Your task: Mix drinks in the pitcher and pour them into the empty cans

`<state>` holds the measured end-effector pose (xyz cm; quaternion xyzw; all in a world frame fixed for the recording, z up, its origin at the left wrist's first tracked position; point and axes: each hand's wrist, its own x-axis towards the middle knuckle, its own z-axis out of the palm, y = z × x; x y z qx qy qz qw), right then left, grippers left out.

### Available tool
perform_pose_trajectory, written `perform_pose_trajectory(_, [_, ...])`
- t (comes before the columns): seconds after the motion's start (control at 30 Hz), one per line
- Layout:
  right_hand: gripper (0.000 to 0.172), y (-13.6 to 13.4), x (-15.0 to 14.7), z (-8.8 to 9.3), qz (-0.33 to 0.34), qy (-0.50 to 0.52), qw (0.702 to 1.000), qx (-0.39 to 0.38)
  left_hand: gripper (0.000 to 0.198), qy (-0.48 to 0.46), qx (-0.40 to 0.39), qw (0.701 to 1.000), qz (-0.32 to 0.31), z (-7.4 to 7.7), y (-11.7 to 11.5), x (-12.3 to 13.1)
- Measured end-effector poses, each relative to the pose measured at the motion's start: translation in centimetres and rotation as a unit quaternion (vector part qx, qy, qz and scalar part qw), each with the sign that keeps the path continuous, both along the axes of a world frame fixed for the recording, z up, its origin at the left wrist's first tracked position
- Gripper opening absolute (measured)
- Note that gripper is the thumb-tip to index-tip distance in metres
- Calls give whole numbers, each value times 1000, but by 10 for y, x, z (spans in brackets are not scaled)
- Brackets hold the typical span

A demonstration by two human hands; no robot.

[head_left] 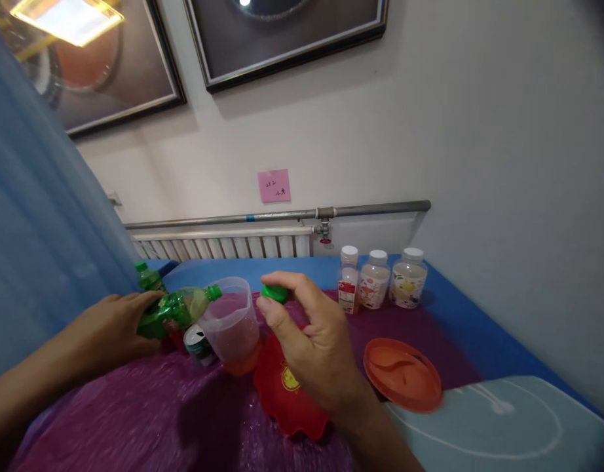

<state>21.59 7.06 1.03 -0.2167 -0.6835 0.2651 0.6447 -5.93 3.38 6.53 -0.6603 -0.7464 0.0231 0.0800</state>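
Note:
My left hand (128, 318) is wrapped round a green plastic bottle (177, 309), tipped nearly on its side. Its neck points right, at the rim of a clear plastic pitcher (233, 328) that has some orange-tinted colour at its bottom. Between thumb and index finger, my right hand (316, 341) pinches a green bottle cap (274, 293), to the right of the pitcher. Beneath that hand lies a red scalloped dish (270, 387) with a yellow emblem, partly hidden by it. A dark green can (200, 345) is beside the pitcher, under the bottle.
Another green bottle (149, 278) stands at the back left. Three white-capped clear bottles, including a lemon-printed jar (409, 278), stand at the back right. An orange lid (405, 377) lies near a pale blue mat (503, 419). Purple plastic sheeting (139, 419) covers the table's front.

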Motion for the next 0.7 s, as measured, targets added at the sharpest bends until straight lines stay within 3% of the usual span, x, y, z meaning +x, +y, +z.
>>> perform_pose_trajectory(0.13, [16, -1, 4, 1, -4, 5, 1000, -3, 67, 164, -48, 985, 30, 25, 12, 17])
perform_pose_trajectory(0.23, [15, -1, 7, 2, -9, 7, 1000, 1, 61, 224, -46, 973, -10, 33, 17, 27])
perform_pose_trajectory(0.53, [19, 2, 8, 2, -19, -4, 1000, 3, 41, 313, 9, 945, -93, 29, 31, 40])
perform_pose_trajectory(0.7, [22, 4, 8, 1, -16, -4, 1000, 5, 43, 329, 14, 937, -114, 30, 33, 50])
